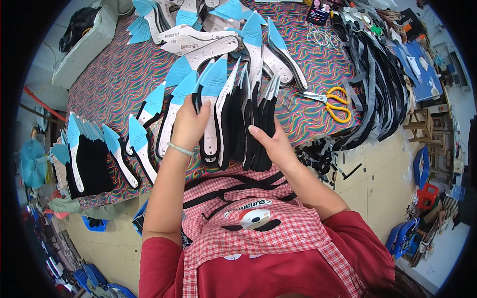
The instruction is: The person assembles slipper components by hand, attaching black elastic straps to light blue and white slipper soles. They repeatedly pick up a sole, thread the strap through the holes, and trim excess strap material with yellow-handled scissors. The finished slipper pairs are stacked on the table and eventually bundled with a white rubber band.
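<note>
Upright in a row at the table's near edge stands a bundle of shoe insoles (232,119), white boards with pale blue pointed ends and black edges. My left hand (191,120) is closed around the white-and-blue insole (210,121) at the bundle's left side, thumb on its face. On the other side, my right hand (274,144) grips the black edges of the bundle, its thumb lying across them. Some of its fingers are hidden behind the insoles. Several loose insoles (142,144) lean in a line left of my left hand.
A packed stack of insoles (92,159) stands at the table's left corner. More insoles (198,42) lie piled at the back. Yellow-handled scissors (338,104) rest to the right, near black strips (372,84) hanging over the edge. A phone (318,12) and pale rings (325,37) lie behind.
</note>
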`<state>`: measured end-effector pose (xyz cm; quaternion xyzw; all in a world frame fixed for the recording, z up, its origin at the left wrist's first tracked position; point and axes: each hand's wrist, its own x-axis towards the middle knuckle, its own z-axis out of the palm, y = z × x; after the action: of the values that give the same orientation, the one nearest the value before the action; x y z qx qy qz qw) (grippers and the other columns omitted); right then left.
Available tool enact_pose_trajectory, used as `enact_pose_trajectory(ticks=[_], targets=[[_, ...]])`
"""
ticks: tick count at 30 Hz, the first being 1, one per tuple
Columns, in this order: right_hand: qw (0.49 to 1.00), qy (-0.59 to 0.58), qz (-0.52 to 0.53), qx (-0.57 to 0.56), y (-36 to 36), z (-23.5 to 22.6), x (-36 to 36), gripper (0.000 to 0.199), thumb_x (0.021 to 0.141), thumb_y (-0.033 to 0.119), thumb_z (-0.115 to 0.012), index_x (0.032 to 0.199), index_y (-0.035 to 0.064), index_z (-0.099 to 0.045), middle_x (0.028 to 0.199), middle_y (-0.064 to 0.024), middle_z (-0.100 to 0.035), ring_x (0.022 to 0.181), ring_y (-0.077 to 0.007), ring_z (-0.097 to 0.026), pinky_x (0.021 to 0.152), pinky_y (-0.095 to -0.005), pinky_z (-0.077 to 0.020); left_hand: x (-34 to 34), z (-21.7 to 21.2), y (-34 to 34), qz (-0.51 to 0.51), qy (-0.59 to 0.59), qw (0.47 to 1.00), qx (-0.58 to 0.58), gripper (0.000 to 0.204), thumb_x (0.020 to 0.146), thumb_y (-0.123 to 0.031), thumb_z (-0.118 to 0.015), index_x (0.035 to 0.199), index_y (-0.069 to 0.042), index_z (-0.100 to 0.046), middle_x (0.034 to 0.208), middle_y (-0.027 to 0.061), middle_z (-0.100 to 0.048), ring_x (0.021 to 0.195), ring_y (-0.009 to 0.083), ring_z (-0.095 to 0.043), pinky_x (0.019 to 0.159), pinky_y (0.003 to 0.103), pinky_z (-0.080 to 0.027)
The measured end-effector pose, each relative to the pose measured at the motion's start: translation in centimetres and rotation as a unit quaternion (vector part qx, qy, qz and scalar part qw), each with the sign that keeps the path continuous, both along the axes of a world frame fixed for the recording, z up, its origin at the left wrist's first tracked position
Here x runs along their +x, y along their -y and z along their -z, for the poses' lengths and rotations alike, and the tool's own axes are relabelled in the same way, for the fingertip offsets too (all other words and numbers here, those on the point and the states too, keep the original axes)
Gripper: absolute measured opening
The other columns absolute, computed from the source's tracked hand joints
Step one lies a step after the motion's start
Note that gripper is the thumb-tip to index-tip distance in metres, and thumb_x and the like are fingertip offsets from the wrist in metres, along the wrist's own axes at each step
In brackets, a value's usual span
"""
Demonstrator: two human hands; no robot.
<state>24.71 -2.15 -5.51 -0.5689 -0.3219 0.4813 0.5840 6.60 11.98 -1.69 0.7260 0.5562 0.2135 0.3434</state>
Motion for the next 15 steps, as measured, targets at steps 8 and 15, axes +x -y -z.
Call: enact_pose_trajectory(ticks=[8,15], targets=[[1.000,0.001,-0.020,-0.013,0.1,0.1,0.0,0.074,0.086,0.022,-0.071,0.140,-0.0082,-0.031,0.132,-0.0144,-0.051,0.120,-0.0186,-0.049,0.105,-0.0310,-0.0352,-3.3,1.8,0.8,-0.003,-0.199,0.963,0.183,0.084,0.080,-0.037,-0.074,0.145,-0.004,-0.033,0.145,0.0268,-0.035,0.132,0.0445,-0.033,0.107,0.052,-0.030],[0.998,-0.059,-0.012,0.008,0.2,-1.2,-0.3,0.059,0.087,0.017,-0.069,0.134,-0.0017,-0.040,0.123,-0.0093,-0.056,0.109,-0.0146,-0.054,0.096,-0.0291,-0.0428,-3.7,-0.7,1.9,-0.037,0.328,0.891,-0.312,0.069,0.090,-0.027,-0.066,0.143,0.003,-0.034,0.116,0.0085,-0.061,0.106,0.0176,-0.057,0.092,0.031,-0.046]])
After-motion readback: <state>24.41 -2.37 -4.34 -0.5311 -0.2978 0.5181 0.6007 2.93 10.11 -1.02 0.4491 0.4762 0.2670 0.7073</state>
